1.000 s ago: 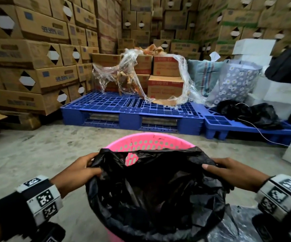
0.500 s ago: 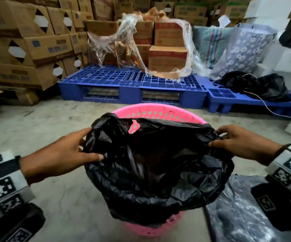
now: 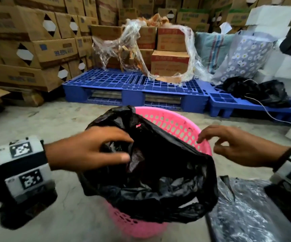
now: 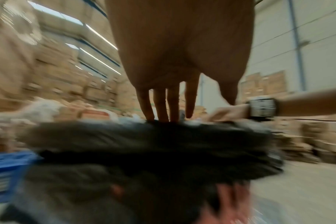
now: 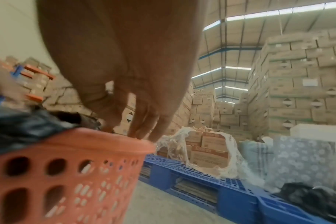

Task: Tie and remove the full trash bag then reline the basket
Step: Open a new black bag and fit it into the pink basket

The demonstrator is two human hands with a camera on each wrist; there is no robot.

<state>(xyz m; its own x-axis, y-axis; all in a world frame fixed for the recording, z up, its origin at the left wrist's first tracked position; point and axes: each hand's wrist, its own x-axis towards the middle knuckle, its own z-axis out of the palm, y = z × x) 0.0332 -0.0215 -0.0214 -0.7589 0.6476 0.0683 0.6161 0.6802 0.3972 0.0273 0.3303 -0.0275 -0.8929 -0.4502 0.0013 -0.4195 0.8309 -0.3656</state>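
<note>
A pink perforated basket (image 3: 174, 123) stands on the concrete floor with a black trash bag (image 3: 158, 180) bunched over its near side. Its far rim is bare. My left hand (image 3: 126, 148) reaches over the bag's left part, with a crumpled fold of plastic between thumb and curved fingers. The blurred left wrist view shows the fingertips (image 4: 161, 116) down on the bag (image 4: 144, 144). My right hand (image 3: 208, 143) hovers at the basket's right rim, fingers loosely bent and holding nothing. In the right wrist view its fingertips (image 5: 136, 134) touch the basket's rim (image 5: 86, 141) beside the bag (image 5: 19, 128).
Another shiny dark plastic bag (image 3: 242, 215) lies on the floor at lower right. Blue pallets (image 3: 132, 84) with wrapped cartons stand behind the basket. Stacked cardboard boxes (image 3: 36, 49) fill the left. Black bags (image 3: 256, 89) and a white cable lie on the right pallet.
My left hand has swept right toward the basket's middle, bunching the bag's left edge. My right hand has let go of the bag's right edge and now sits at the basket's rim.
</note>
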